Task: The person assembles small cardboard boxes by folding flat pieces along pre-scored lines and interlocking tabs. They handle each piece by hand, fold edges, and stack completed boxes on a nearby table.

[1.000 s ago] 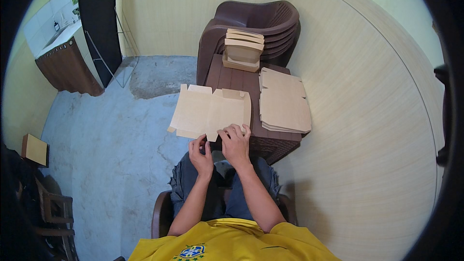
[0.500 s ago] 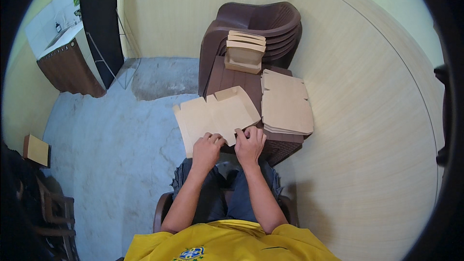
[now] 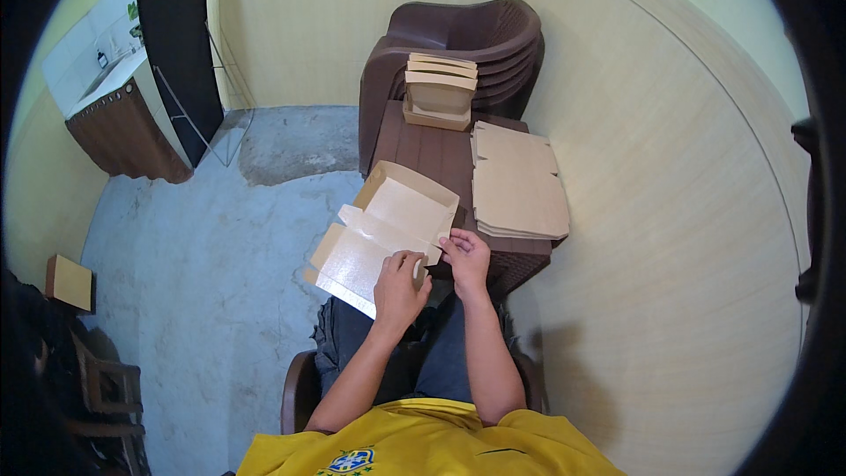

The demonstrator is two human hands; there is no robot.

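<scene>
A partly folded brown cardboard box point(image 3: 388, 225) lies tilted over my knees and the near left edge of the brown table. Its far half has raised side walls, while the near half with a shiny inner face lies flat. My left hand point(image 3: 403, 289) is closed on the box's near right edge, fingers bent round a small flap. My right hand point(image 3: 465, 260) pinches the box's right corner between thumb and fingers. Just right of the box, a stack of flat cardboard box blanks point(image 3: 520, 181) rests on the table.
Several folded boxes point(image 3: 439, 92) stand nested at the table's far end. Behind them are stacked brown plastic chairs point(image 3: 476, 31). The brown table point(image 3: 423, 145) stands near the wooden wall panel point(image 3: 670, 211) on the right. A small box-like object point(image 3: 70, 282) sits far left.
The box has turned and tipped, its shiny inside now showing and its far walls standing up. My left hand has moved right and nearer; my right hand has shifted slightly right.
</scene>
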